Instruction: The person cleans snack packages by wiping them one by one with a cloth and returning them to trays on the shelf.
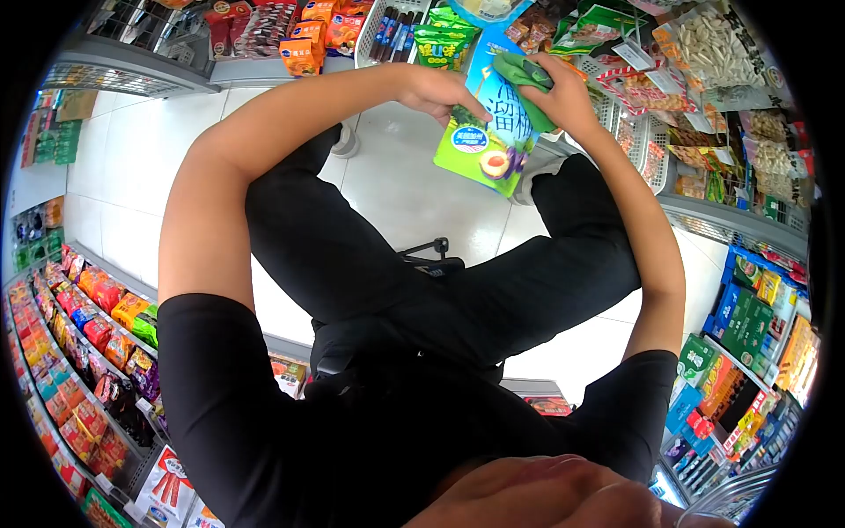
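A blue and green snack bag (506,114) with large dark lettering and a picture of plums is held up in front of me, over the tiled floor. My left hand (437,92) is closed on its left edge, a finger lying across the front. A folded green cloth (519,70) is gripped in my right hand (566,95), against the upper right part of the bag. The fingers of my right hand are partly hidden by the cloth.
Baskets with dark stick packs (393,35) and green snack bags (440,46) stand on the shelf ahead. Orange packs (302,51) sit to their left; bagged dried goods (704,53) fill the right. More shelves of packets (106,330) curve round behind. My knees are spread below the bag.
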### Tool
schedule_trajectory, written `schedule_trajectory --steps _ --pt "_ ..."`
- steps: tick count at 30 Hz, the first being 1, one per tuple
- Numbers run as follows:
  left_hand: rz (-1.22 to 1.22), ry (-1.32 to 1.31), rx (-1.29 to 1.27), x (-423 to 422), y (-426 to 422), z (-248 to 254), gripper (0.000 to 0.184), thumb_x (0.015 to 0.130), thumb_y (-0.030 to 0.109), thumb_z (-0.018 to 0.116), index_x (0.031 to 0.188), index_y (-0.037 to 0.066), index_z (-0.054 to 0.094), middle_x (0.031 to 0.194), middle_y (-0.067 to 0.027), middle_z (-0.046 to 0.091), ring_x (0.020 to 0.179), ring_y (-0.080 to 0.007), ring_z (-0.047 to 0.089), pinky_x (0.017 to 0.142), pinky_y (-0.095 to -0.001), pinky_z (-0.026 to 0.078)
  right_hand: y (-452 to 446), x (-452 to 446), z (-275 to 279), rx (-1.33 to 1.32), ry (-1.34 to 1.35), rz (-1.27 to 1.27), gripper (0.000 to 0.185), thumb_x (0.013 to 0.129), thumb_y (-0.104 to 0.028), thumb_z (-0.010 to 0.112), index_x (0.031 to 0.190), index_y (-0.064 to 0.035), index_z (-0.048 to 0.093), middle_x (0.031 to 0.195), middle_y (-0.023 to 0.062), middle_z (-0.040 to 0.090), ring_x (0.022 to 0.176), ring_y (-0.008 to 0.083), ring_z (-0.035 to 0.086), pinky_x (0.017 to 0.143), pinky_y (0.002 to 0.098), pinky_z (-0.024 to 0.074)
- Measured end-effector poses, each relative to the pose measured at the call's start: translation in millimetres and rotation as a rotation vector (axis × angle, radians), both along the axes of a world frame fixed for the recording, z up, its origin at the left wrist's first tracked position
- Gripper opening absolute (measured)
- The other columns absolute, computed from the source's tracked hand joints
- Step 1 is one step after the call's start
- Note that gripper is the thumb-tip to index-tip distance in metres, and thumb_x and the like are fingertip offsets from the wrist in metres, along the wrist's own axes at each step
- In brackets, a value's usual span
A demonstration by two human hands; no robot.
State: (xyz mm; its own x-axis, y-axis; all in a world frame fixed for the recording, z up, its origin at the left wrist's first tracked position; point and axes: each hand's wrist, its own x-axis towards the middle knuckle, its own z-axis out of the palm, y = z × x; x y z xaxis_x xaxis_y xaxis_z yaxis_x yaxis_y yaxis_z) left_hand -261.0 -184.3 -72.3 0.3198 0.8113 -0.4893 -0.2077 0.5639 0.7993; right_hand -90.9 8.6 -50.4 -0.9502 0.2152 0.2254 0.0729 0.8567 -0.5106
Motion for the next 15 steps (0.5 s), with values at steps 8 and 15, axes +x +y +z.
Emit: schedule_trajectory --steps 8,15 --pt "0.451 -0.282 -0.118 13.5 17.1 -12.3 0.053 0.105 0.039 0.034 0.146 0.004 0.041 0.147 -0.0174 0.049 0.134 -0.0304 0.051 0.114 -0.0542 0.039 4.4 5.0 -5.0 -0.009 -0.009 0.110 0.047 0.076 -0.021 0.078 0.120 -0.0083 0.066 0.109 0.0136 0.067 0.096 0.0351 0.067 0.084 0.0414 0.0536" --pt "0.677 -0.204 -0.058 11.1 21.5 -19.1 0.060 0.108 0.044 0.031 0.151 0.001 0.032 0.158 -0.0218 0.036 0.146 -0.0404 0.035 0.119 -0.0616 0.028 -26.1 2.3 16.4 0.031 -0.197 0.391 0.041 0.077 -0.019 0.077 0.116 -0.0116 0.068 0.106 0.0111 0.066 0.097 0.0334 0.067 0.084 0.0414 0.0547"
